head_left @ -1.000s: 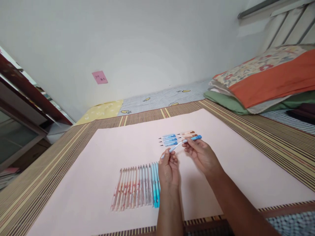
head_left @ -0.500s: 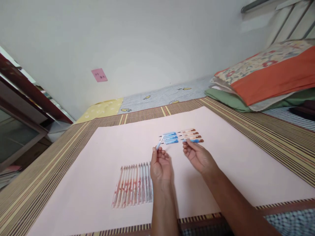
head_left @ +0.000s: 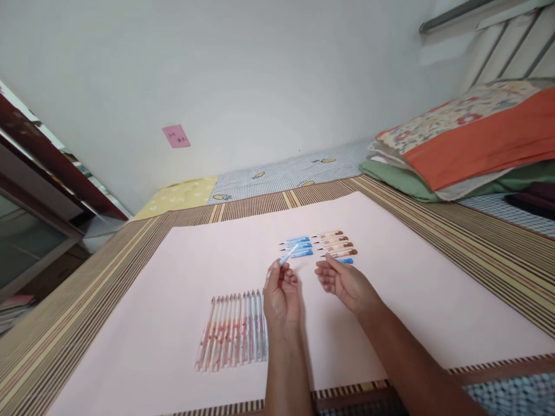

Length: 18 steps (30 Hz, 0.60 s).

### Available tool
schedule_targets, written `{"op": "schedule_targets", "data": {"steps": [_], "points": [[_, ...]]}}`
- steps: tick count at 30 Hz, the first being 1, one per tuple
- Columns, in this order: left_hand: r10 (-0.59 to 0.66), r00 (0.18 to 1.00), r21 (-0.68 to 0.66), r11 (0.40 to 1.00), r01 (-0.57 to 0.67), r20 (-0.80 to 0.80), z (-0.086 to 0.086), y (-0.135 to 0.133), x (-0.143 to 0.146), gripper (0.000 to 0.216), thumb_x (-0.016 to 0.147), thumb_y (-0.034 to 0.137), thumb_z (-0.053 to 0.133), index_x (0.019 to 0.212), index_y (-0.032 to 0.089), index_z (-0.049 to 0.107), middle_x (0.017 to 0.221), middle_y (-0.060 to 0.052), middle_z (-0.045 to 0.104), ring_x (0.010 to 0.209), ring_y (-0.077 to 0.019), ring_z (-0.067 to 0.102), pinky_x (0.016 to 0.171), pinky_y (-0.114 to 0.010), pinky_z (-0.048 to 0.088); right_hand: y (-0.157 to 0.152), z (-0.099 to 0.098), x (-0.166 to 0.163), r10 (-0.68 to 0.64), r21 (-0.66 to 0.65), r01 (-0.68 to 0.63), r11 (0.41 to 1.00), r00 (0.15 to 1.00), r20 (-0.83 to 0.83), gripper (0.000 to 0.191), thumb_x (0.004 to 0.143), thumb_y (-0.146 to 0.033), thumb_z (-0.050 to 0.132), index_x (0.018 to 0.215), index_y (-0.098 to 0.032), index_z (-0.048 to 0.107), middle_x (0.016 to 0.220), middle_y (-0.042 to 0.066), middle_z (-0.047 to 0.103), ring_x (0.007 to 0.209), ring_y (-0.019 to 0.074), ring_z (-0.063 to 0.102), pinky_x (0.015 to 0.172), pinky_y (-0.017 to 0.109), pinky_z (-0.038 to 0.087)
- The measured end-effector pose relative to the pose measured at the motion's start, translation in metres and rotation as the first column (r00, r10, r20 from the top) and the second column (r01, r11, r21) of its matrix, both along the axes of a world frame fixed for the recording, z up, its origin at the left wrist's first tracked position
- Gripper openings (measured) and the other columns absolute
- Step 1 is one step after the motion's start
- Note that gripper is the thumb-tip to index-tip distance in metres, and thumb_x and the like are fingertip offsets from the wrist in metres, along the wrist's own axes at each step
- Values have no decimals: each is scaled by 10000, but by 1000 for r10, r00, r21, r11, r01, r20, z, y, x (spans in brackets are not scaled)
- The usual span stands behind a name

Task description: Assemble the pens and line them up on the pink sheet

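In my left hand (head_left: pixel 282 292), pinched between thumb and fingers, is a slim white-and-light-blue pen (head_left: pixel 288 255), tilted up to the right. Beyond its tip several blue pens (head_left: pixel 299 246) lie stacked in a column on pale pink paper (head_left: pixel 151 323). Right of these is a column of brown-ended pens (head_left: pixel 336 245). My right hand (head_left: pixel 347 283) hovers just below that column, thumb and fingers apart. Another blue pen (head_left: pixel 346 261) shows behind its thumb, partly hidden. Several clear-barrelled pens, reddish and grey-blue (head_left: pixel 229 332), lie side by side at the left, partly covered by my left forearm.
A striped mat (head_left: pixel 108 277) surrounds the paper. Folded bedding with an orange-edged floral cover (head_left: pixel 472 136) is piled at the right. A pink note (head_left: pixel 176 136) hangs on the white wall. Cabinet doors (head_left: pixel 34 231) stand at the left.
My right hand has moved slightly down and loosened from the blue pen, which now sits below the brown-ended ones. The pen in my left hand has tipped further right.
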<state>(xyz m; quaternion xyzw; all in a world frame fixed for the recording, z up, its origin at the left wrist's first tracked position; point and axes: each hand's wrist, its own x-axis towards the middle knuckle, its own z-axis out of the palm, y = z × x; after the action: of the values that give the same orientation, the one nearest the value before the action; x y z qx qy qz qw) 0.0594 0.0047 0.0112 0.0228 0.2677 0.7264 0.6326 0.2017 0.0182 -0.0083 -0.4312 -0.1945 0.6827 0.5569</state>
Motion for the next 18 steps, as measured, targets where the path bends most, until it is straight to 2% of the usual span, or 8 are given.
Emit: {"op": "schedule_targets", "data": {"steps": [3,5,9,13,18], "points": [[-35,998,29,999,37,-58,-2,-2,7,139,722,158,779,824,134,687,696,-18,643,560,-53,545,534,-145,413,-2,18,-5,-115,269,89,959,990,84,334,729,-451,815,875,-158,752,735,33,702,561,97,595,480,192,480],[-65,994,43,997,69,-89,-3,-4,12,168,687,162,800,816,132,697,686,-20,643,562,-57,547,535,-148,414,-4,29,-8,-152,361,82,929,974,171,371,676,-447,847,904,-167,763,754,30,710,583,103,593,509,210,482],[-96,988,68,992,105,-120,-5,-6,20,228,631,146,830,823,129,708,664,-12,632,588,-65,560,558,-154,421,-5,39,-9,-217,408,68,910,919,329,342,630,-448,863,782,-163,751,648,29,695,537,118,576,507,245,475],[-75,991,83,993,85,-112,-4,-6,25,283,613,166,857,854,119,717,680,-11,639,597,-62,559,581,-163,430,-7,38,-6,-314,468,111,877,868,383,310,675,-459,830,760,-176,737,689,41,710,570,138,614,515,254,483],[-41,986,119,991,61,-161,-4,-7,28,283,623,216,871,832,121,706,668,1,631,588,-63,557,604,-179,444,-9,37,-6,-215,476,-15,879,879,425,354,684,-501,813,792,-174,731,696,52,725,567,145,629,539,260,504]]}}
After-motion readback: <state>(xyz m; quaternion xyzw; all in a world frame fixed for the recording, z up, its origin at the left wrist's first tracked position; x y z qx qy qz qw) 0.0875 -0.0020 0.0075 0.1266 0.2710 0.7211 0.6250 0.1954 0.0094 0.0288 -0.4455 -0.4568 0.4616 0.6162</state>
